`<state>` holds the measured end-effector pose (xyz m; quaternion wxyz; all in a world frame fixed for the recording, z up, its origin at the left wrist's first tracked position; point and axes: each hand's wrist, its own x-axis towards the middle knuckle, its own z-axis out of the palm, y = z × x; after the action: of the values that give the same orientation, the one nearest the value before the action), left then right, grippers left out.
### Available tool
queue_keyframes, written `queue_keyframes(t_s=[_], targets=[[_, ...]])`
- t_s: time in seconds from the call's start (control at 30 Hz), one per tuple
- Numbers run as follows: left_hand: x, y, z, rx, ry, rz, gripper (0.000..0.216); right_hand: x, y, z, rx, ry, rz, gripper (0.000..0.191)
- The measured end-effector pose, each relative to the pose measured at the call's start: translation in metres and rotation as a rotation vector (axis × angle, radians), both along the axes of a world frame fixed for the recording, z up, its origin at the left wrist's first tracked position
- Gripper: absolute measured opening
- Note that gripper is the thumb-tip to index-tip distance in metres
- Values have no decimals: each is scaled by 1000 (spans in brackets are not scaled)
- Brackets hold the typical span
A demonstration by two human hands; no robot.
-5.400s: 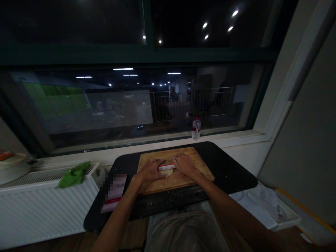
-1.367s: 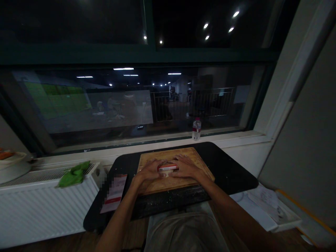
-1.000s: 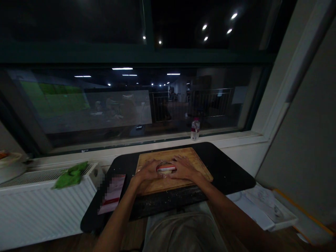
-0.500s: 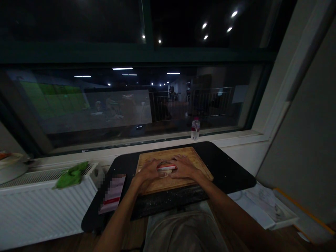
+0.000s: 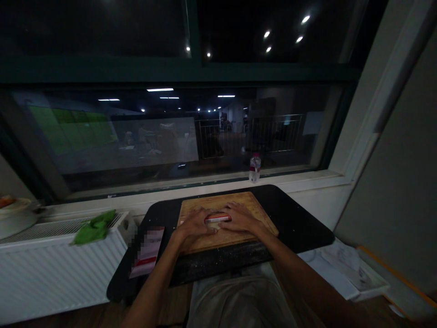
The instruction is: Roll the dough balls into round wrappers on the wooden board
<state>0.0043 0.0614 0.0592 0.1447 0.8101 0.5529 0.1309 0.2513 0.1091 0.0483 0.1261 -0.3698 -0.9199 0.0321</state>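
A wooden cutting board (image 5: 254, 207) lies on a small black table (image 5: 297, 225) in front of me. A red and white cylinder (image 5: 217, 218), like a roller, lies across the board. My left hand (image 5: 195, 224) rests on its left end with the fingers flat. My right hand (image 5: 239, 217) presses its right end the same way. A pale flat piece of dough shows only as a sliver under the roller, between the two hands. The light is dim.
A red and white packet (image 5: 147, 252) lies on the table's left part. A green cloth (image 5: 94, 228) sits on a white radiator (image 5: 51, 269). A water bottle (image 5: 254, 168) stands on the windowsill. A bowl (image 5: 13, 217) is far left, papers (image 5: 344, 269) low right.
Over the last seconds the roller and both hands shifted slightly back and forth on the board. The pale dough seen earlier under the roller is now mostly covered.
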Motion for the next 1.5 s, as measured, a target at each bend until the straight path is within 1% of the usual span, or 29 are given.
queue_keyframes(t_s=[0.07, 0.2, 0.43, 0.63, 0.77, 0.93, 1.0, 1.1, 1.27, 1.4, 1.5], targets=[[0, -1, -1, 0, 9, 1, 79, -1, -1, 0, 2, 7, -9, 56], [-1, -1, -2, 11, -25, 8, 82, -2, -2, -2, 22, 19, -22, 58], [2, -3, 2, 16, -8, 21, 77, -3, -2, -1, 8, 20, -28, 61], [-1, -1, 0, 20, -14, 11, 79, -3, -2, -3, 9, 11, -41, 61], [-3, 5, -2, 2, -17, -13, 72, 0, -1, -3, 23, -10, -4, 60], [-2, 9, -7, 45, -28, -8, 64, 0, 0, -3, 17, -16, 13, 64], [-1, 8, -7, 46, -35, 2, 64, -1, 0, -3, 20, -11, 8, 68], [0, 5, -6, 42, -12, 32, 65, -3, -1, -5, 25, -3, -6, 68], [1, 6, -5, 43, -24, 1, 67, -3, -4, -7, 50, 15, -30, 66], [0, 6, -6, 34, -10, 33, 66, -2, -6, -8, 49, 21, -45, 66], [-2, 8, -8, 35, -12, 12, 68, 0, -5, -6, 35, 11, -19, 63]])
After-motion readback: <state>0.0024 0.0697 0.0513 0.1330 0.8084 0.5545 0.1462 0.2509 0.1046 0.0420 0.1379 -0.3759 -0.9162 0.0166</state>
